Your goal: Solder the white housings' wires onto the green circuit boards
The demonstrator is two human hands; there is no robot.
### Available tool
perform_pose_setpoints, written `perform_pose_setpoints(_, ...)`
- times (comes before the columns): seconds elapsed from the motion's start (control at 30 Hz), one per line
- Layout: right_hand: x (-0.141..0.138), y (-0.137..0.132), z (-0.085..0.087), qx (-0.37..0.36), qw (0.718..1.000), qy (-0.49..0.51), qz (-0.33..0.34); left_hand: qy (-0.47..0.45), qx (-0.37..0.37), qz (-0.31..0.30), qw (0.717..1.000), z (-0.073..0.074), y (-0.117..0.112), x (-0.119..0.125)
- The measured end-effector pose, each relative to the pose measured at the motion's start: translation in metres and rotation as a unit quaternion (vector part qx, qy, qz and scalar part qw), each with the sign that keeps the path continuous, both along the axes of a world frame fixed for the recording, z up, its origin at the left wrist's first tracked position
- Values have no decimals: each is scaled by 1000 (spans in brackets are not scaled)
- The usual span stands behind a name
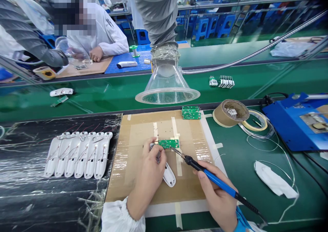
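Observation:
My right hand (pixel 217 194) grips a blue soldering iron (pixel 208 177), its tip at the lower right edge of a green circuit board (pixel 167 143). The board lies on a taped cardboard sheet (pixel 128 177). Fingers bent, my left hand (pixel 150 167) is at the board's left end, pinching something dark and small that I cannot make out. Partly under that hand lies a white plastic housing (pixel 169 177), its far end hidden. Several similar white housings with thin wires (pixel 79 155) stand in a row on the black surface to the left.
A clear extraction funnel (pixel 167 85) hangs above the cardboard. Several green boards (pixel 191 113) sit at its back edge. To the right are a tape roll with solder tip cleaner (pixel 230 113), solder wire (pixel 258 122), a white cloth (pixel 274 180) and a blue stand (pixel 297 122). A co-worker (pixel 102 33) sits opposite.

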State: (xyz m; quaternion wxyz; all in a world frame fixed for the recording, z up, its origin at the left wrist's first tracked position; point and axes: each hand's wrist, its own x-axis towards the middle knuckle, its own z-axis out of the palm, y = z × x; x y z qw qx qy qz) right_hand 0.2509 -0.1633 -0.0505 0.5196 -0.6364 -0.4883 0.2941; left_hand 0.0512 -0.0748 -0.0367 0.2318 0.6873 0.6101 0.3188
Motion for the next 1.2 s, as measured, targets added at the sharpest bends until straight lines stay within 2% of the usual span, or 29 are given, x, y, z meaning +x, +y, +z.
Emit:
perform_pose_setpoints(0.2, 0, -2, 4, 10, 1000, -12, -4, -6, -7, -2, 1000, 0, -1, -1)
perform_pose_setpoints(0.3, 4, 2, 6, 15, 999, -38, -27, -8, -15, -2, 1000, -1, -1, -2)
perform_pose_setpoints(0.43, 15, 19, 12, 49, 993, -80, -76, -10, -25, 0, 1000, 0, -1, -2)
perform_pose_setpoints(0.57, 29, 36, 17, 60, 988, -114, -89, -4, -48, 7, 999, 1, -1, -2)
perform_pose_setpoints(0.7, 53, 52, 10, 94, 979, -157, -91, 2, -67, 15, 998, -1, -1, -4)
perform_pose_setpoints(0.8, 83, 74, 5, 150, 954, -247, -86, -5, -66, 14, 998, -1, 1, -5)
perform_pose_setpoints(0.87, 105, 92, 5, 195, 918, -337, -77, -10, -60, 13, 998, -1, 3, -6)
perform_pose_setpoints(1.0, 135, 117, 11, 225, 889, -394, -55, -23, -36, 5, 999, 4, 7, -5)
perform_pose_setpoints(1.1, 133, 123, 12, 238, 881, -407, -35, -32, -35, 1, 999, 8, 5, -4)
perform_pose_setpoints(1.2, 116, 127, 7, 238, 880, -411, 23, -28, -37, 4, 999, 13, 6, -6)
